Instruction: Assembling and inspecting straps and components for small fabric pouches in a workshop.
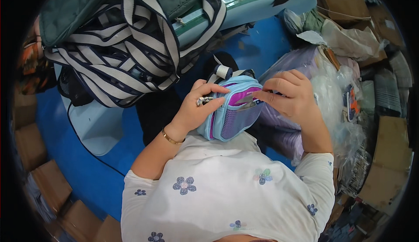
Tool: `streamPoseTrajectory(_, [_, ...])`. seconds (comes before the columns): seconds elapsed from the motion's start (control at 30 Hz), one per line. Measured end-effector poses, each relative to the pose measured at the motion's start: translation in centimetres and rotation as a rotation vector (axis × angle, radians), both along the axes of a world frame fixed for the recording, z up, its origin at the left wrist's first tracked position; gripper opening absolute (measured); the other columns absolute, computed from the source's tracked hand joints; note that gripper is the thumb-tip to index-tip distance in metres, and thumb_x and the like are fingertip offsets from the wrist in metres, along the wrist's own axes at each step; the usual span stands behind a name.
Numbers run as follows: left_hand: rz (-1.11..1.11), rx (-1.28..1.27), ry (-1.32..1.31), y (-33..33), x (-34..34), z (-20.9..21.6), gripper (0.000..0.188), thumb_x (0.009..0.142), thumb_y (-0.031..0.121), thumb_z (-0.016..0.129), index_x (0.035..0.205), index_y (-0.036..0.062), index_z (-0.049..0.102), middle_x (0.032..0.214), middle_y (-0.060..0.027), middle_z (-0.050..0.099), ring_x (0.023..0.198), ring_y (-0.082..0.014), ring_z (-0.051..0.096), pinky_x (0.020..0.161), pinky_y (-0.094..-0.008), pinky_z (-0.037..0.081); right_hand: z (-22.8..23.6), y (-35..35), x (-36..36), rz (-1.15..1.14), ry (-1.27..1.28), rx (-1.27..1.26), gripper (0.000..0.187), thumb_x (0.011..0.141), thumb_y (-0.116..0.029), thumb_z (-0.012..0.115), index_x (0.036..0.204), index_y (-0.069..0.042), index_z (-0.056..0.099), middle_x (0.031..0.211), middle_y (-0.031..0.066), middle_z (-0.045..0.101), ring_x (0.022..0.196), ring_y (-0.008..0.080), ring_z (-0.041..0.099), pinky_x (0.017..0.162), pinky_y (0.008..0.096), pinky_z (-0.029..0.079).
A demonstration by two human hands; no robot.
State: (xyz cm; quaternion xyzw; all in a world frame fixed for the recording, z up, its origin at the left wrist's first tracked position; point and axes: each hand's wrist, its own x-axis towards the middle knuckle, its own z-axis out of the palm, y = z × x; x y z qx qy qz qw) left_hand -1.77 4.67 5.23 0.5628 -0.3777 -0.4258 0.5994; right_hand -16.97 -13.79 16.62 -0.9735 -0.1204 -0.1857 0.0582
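Observation:
A small light-blue bag with magenta panels and a purple mesh front pocket stands in front of my body. A rolled navy-and-white strap sits at its far top edge. My left hand grips the bag's left upper edge, thumb and forefinger reaching over the top; a ring and a bracelet are on this arm. At the bag's upper right, above the pocket, my right hand pinches thumb and forefinger together. What lies between those fingertips is too small and covered to make out.
A heap of navy-and-white webbing hangs beside dark green fabric at the far left. Behind is a green-topped machine table. Plastic-wrapped lilac goods lie to the right; cardboard boxes line both sides of the blue floor.

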Motion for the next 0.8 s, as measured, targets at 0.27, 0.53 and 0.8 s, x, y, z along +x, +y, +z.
streamPoseTrajectory(0.27, [-0.07, -0.017, -0.169, -0.4, -1.2, 1.2, 0.021, 0.081, 0.016, 0.063, 0.101, 0.0112, 0.066, 0.089, -0.005, 0.039, 0.085, -0.0148, 0.04, 0.079, -0.0253, 0.036, 0.9, 1.6, -0.7, 0.018, -0.059, -0.197, 0.017, 0.057, -0.016, 0.065, 0.073, -0.01, 0.065, 0.08, -0.0015, 0.051, 0.073, 0.0129, 0.054, 0.059, 0.0256, 0.041])
streamPoseTrajectory(0.53, [-0.058, -0.02, -0.188, -0.1, -1.5, 1.3, 0.023, 0.08, 0.015, 0.063, 0.103, 0.012, 0.065, 0.088, -0.0051, 0.038, 0.084, -0.0146, 0.04, 0.077, -0.0253, 0.037, 2.3, 2.0, -0.8, 0.023, 0.005, -0.299, 0.011, 0.057, -0.015, 0.065, 0.067, -0.01, 0.062, 0.075, -0.0015, 0.045, 0.073, 0.0121, 0.05, 0.059, 0.0249, 0.039])
streamPoseTrajectory(0.8, [-0.059, -0.015, -0.182, 0.1, -1.6, 1.7, 0.023, 0.08, 0.015, 0.063, 0.103, 0.0122, 0.065, 0.087, -0.0053, 0.037, 0.082, -0.0147, 0.04, 0.076, -0.025, 0.037, 2.1, 2.1, -0.2, 0.039, 0.019, -0.331, 0.01, 0.058, -0.015, 0.065, 0.066, -0.01, 0.062, 0.075, -0.0014, 0.046, 0.073, 0.012, 0.049, 0.06, 0.0253, 0.039])
